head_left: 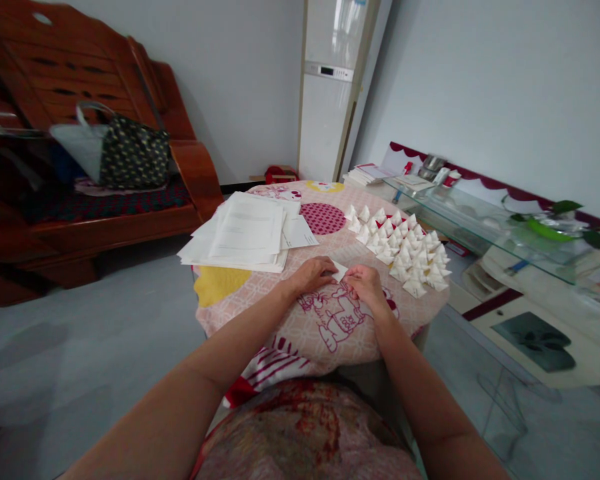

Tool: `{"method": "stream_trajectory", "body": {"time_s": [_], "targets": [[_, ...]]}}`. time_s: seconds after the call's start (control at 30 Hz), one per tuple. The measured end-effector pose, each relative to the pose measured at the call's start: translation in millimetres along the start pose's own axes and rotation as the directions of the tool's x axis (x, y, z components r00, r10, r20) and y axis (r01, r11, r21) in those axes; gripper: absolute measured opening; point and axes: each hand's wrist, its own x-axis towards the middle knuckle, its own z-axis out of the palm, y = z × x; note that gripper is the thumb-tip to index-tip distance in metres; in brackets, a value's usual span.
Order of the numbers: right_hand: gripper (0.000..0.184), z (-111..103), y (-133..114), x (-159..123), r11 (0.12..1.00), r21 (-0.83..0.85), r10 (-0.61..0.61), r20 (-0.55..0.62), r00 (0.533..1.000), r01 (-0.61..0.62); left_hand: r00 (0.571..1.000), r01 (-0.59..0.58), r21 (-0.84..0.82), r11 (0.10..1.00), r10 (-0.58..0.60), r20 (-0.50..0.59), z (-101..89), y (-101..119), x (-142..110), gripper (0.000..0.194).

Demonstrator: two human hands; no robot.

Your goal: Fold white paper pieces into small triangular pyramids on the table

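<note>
The person's fingertips meet at a small white piece of paper [339, 271], held just above the near middle of the round table's cloth. The left hand [312, 275] has its fingers bent and drawn together, clamped on the paper's left edge; the right hand [366, 285] pinches its lower right side between thumb and curled fingers. How the paper's creases run, the hands and the small scale hide.

Just beyond the hands, a pale strip of paper [351, 254] with faint lines lies flat on the cloth. Under the hands spreads the pink tablecloth [273, 333], with a puppy drawing [341, 321] in dark red outline nearest the person and a dotted maroon circle [323, 219] farther off. To the left, a loose stack of white sheets [247, 230] lies slightly fanned, faint print on the upper ones. To the right, many pointed folded paper pieces [410, 257] stand crowded together toward the table's edge.

Below the table's near edge is the person's red-stained-looking patterned garment [305, 433]. Farther out, a wooden bench [145, 223] on the left bears a dark patterned bag [135, 152], a tall white cabinet unit [325, 117] stands at the back, and a glass shelf [485, 233] on the right carries a green bowl [550, 231]
</note>
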Motion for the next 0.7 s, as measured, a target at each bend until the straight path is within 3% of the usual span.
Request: {"method": "stream_trajectory", "body": {"time_s": [0.23, 0.43, 0.6, 0.7], "targets": [[0.038, 4, 13, 9, 0.942, -0.246, -0.239, -0.017, 0.971, 0.227, 1.0, -0.002, 0.027, 1.0, 0.001, 0.002, -1.6, 4, 1, 0.019], [0.029, 1, 4, 15, 0.855, -0.457, -0.256, 0.039, 0.966, 0.245, 1.0, -0.012, 0.133, 0.991, 0.009, 0.027, -3.9, 14, 0, 0.025], [0.02, -6, -5, 21, 0.69, -0.675, -0.231, 0.137, 0.963, 0.262, 0.996, 0.065, 0.264, 0.962, -0.08, 0.049, -3.3, 22, 2, 0.021], [0.023, -9, -6, 23, 0.654, -0.695, -0.243, 0.18, 0.953, 0.298, 0.991, 0.109, 0.274, 0.956, -0.125, 0.042, -5.3, 23, 2, 0.023]]}}
